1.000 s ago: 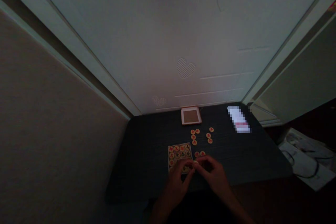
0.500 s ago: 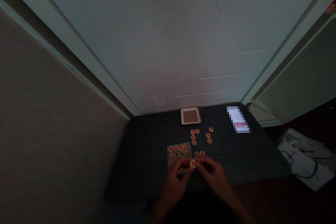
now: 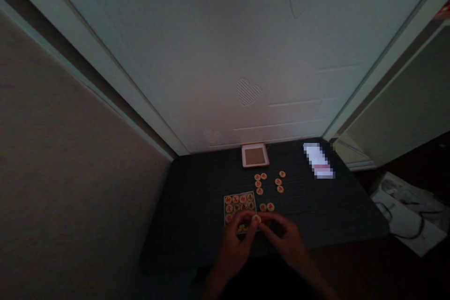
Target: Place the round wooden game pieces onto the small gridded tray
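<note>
A round Chinese chess piece [image 3: 256,219] with a red character is pinched between the fingertips of both hands. My left hand [image 3: 240,236] grips it from the left, over the near right part of a shallow square box [image 3: 225,208]. The box holds rows of similar pieces with red or black characters, and my left hand hides part of it. My right hand [image 3: 281,232] has its fingertips at the piece's right side. Two red pieces [image 3: 266,207] lie just beyond that hand. Farther back are more loose red pieces [image 3: 258,184] and another group [image 3: 280,182] to their right.
A pinkish framed lid-like tray [image 3: 243,161] lies against the white panel at the back of the dark table [image 3: 190,206]. A lit, blurred-out phone-like object [image 3: 318,160] is at the back right. Right of the table sits a white box [image 3: 411,215].
The piece between my fingertips has shifted slightly left and turned a little, with both hands' fingertips still on it. The loose pieces and the box stay in place.
</note>
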A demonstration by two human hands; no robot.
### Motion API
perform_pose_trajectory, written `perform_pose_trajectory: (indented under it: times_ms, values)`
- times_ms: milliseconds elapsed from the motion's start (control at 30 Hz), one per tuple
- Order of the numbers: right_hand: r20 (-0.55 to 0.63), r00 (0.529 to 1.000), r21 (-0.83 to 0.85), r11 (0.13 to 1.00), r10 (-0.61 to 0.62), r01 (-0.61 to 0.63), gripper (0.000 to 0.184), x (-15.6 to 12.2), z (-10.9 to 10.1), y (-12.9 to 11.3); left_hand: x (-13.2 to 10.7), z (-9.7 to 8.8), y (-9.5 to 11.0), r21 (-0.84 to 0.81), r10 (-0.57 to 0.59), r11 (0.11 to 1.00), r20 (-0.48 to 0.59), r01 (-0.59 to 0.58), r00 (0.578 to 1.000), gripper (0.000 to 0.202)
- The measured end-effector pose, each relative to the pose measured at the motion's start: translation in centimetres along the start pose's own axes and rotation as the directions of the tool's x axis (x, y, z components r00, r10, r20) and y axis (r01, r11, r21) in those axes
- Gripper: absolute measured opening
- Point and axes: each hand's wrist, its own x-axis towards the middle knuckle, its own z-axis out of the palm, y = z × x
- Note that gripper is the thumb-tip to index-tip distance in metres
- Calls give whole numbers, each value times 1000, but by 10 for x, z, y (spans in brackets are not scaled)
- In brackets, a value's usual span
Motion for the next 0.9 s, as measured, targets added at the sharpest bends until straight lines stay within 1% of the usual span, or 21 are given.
perform_pose_trajectory:
  times_ms: [100,200,400,633,733,900]
  values:
    - [16,996,-58,995,-86,87,23,-3,2,1,2,4,-3,27,30,999,-64,-28,997,12]
    - [-7,991,-89,987,-133,132,22,-5,5,2,4,5,-4,27,19,999,-65,-18,998,11]
    - [-41,993,-88,990,-113,109,22,-6,4,2,5,1,1,-13,-22,1000,-1,22,1000,17]
    - [-43,998,-26,999,-41,40,25,-1,-1,3,2,-1,-3,-123,-57,990,110,70,992,23]
    - [-37,999,-3,1000,-8,8,26,-1,-1,2,1,0,-4,-129,-51,989,122,66,991,25]
    - [-34,999,20,1000,8,-7,28,-2,-2,1,1,1,-6,-108,-45,992,125,58,991,24]
